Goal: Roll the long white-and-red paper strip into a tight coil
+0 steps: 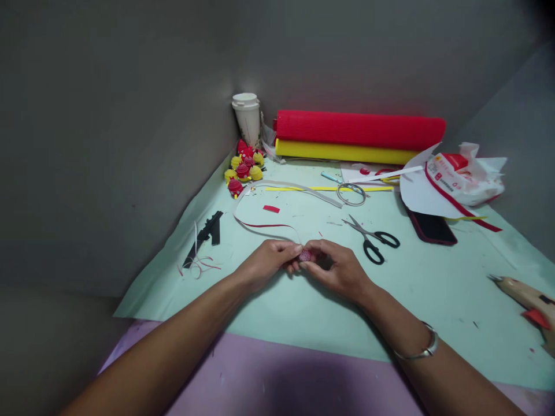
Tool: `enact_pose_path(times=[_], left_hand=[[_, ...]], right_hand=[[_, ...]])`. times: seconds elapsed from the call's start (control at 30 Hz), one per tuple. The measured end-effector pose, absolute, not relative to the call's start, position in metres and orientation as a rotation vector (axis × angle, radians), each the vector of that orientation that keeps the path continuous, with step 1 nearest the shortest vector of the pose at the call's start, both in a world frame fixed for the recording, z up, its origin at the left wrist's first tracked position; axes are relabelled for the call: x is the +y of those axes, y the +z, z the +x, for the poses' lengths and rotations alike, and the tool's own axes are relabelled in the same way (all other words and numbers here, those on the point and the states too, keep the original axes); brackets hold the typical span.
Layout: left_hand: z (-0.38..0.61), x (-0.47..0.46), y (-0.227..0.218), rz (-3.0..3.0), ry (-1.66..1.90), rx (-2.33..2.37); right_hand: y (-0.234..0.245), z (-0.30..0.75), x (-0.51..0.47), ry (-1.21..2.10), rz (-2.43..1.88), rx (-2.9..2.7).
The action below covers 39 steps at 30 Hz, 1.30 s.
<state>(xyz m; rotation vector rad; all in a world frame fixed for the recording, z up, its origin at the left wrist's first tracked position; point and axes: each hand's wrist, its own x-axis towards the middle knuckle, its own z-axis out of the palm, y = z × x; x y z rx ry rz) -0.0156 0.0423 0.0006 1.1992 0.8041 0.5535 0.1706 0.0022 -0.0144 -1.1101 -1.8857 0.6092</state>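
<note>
Between my two hands is a small round coil [305,255] of red-and-white paper strip, held just above the table. My left hand [274,259] pinches its left side with thumb and fingers. From the right, my right hand [337,266] closes its fingertips round the same coil; a gap shows between its thumb and curled index finger. A long strip [255,226], pale on one face and red on the other, runs from the coil and loops away to the upper left. Scissors [368,236] with black handles lie spread to the right of my right hand.
Black corrugated pieces [203,238] and thin scraps lie left. Small red and yellow figures [243,167] stand by a white cup [248,118]. Red [359,130] and yellow rolls [347,151] lie behind. Right are a phone [431,226], tissue pack [459,173] and glue gun [522,294].
</note>
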Motion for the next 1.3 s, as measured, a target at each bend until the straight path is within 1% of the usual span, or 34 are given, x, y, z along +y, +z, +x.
enact_pose_path(times=[0.63,1.0,1.3], left_hand=[[-0.0156,0.0434,0.0007,1.198,0.498,0.809],[-0.0175,0.0443,0.0012,1.240,0.438,0.753],[-0.0182,0.0455,0.0008,1.241,0.416,0.723]], right_hand=[[-0.0093,0.1753,0.0028,0.943,-1.195,-1.812],[-0.0094,0.1766,0.0024,1.001,-1.182,-1.854],[-0.0113,0.1779,0.0011,1.000,-1.250,-1.886]])
